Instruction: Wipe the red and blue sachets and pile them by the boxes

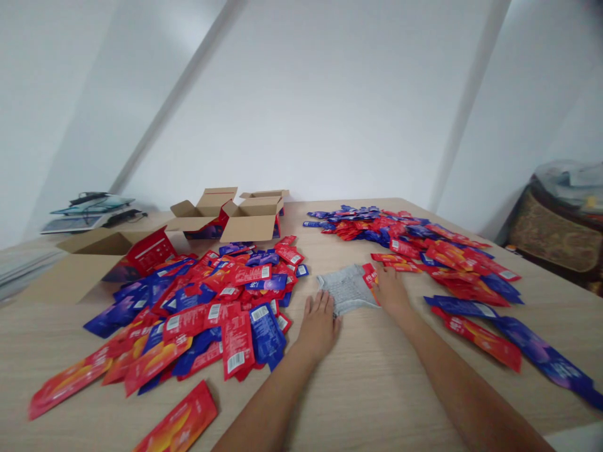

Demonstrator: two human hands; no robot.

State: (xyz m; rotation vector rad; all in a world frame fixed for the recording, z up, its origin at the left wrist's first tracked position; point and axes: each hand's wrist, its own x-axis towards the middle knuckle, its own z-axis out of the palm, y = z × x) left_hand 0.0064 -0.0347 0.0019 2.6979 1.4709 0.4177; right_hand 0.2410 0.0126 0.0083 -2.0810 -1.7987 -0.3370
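A crumpled grey knitted cloth (346, 290) lies on the table between my two hands. My left hand (321, 323) rests with its fingers stretched out at the cloth's left edge, and it holds nothing. On the cloth's right edge is a red sachet (370, 275), partly covered by my right hand (392, 292). The fingers of that hand are bent over the sachet and pinch it against the cloth. To the left is a heap of red and blue sachets (238, 295); its nearest packets lie close to my left wrist.
A second sachet pile (424, 242) spreads along the right side. Open cardboard boxes stand at the back left, one box (98, 245) nearest. Flat items (94, 213) are stacked far left. A patterned brown object (556, 232) sits beyond the table's right edge. A white wall (339, 100) is behind.
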